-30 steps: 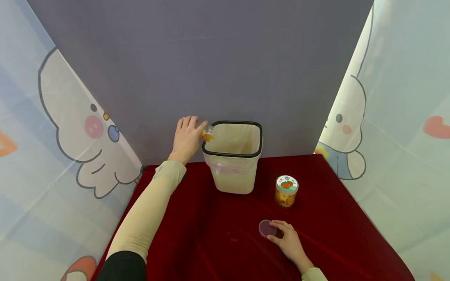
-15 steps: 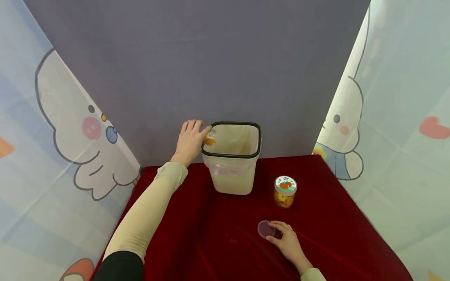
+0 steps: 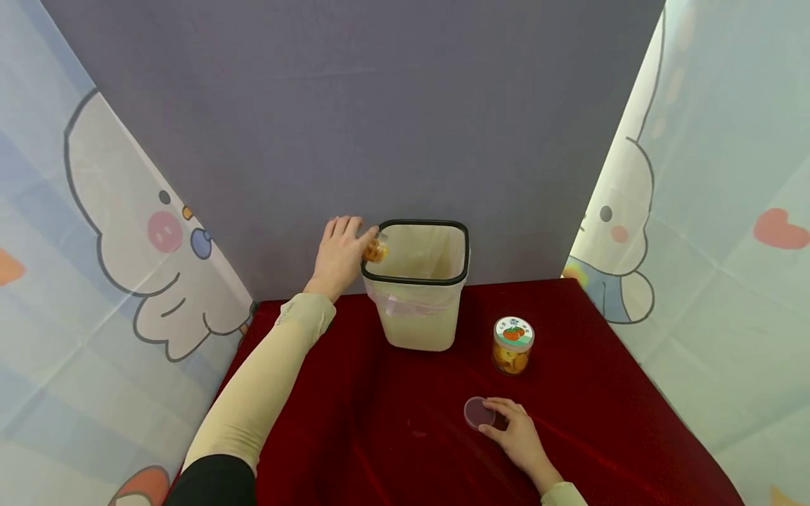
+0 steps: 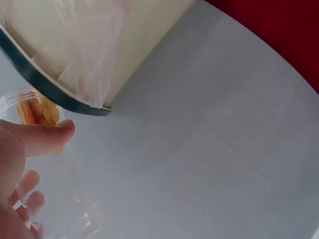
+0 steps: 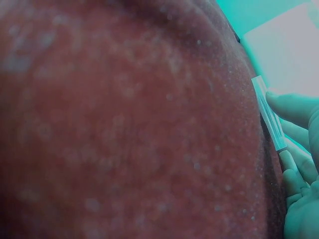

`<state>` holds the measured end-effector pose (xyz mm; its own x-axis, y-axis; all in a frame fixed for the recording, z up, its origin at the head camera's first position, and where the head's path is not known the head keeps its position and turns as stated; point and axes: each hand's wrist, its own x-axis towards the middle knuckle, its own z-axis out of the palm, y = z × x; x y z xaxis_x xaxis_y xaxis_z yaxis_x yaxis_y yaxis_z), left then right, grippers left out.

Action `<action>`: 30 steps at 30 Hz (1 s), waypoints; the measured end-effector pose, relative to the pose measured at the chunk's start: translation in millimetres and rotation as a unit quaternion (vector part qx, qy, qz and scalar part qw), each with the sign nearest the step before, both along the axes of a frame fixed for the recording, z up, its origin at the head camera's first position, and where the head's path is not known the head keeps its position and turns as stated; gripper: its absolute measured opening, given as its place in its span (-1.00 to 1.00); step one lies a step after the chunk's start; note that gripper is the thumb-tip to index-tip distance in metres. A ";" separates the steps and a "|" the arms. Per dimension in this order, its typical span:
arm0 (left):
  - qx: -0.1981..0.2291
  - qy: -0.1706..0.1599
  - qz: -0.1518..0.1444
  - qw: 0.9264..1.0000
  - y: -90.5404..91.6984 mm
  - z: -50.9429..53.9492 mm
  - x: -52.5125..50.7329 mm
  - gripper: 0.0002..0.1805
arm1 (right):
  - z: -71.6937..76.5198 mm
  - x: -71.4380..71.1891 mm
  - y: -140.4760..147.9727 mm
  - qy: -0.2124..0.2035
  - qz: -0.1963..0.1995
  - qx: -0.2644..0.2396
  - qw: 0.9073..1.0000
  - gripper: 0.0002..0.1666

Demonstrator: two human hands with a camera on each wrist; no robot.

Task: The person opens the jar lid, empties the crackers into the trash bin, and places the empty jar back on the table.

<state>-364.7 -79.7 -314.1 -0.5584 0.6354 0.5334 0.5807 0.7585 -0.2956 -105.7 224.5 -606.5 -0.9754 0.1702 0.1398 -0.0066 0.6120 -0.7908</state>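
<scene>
My left hand [image 3: 337,256] grips a clear jar [image 3: 377,249] tipped sideways at the left rim of a pale bin [image 3: 420,325] with a black rim. Orange pieces [image 4: 39,110] are gathered inside the jar near the bin's rim, seen in the left wrist view with my thumb across the jar. Down at the front right, my right hand [image 3: 520,437] pinches a round lid [image 3: 477,413] by its edge, low over the red cloth. The right wrist view gives the lid [image 5: 269,115] edge-on between thumb and fingers. Whether it touches the cloth I cannot tell.
A second jar [image 3: 511,357], capped with a fruit-printed lid and filled with orange slices, stands upright right of the bin. A translucent bag [image 3: 418,303] lines the bin and folds over its outside. Red cloth [image 3: 405,422] covers the table; a grey backdrop [image 3: 405,105] rises behind.
My left hand has edged right, bringing the jar further over the bin's rim, and the orange pieces sit differently inside it. The right hand and lid have stayed put.
</scene>
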 end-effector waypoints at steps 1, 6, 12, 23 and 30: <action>0.000 0.000 0.001 1.000 0.0 -1.4 0.1 -0.37 | -0.2 0.2 0.0 0.002 0.001 0.001 1.000 -0.46; -0.019 0.018 -0.013 1.000 3.9 -4.7 0.9 -0.38 | -0.9 0.9 0.8 0.005 0.000 0.007 1.000 -0.46; -0.040 0.017 -0.030 0.999 7.0 -6.2 -0.3 -0.38 | -1.0 -0.5 0.2 0.002 -0.003 0.001 1.000 -0.46; -0.003 0.002 -0.006 1.000 1.0 -13.3 -0.5 -0.32 | -1.9 -0.1 1.5 -0.012 0.000 -0.007 1.000 -0.47; 0.013 0.017 -0.009 1.000 1.7 -9.3 0.6 -0.34 | -2.7 -1.3 2.0 -0.016 0.002 -0.013 1.000 -0.45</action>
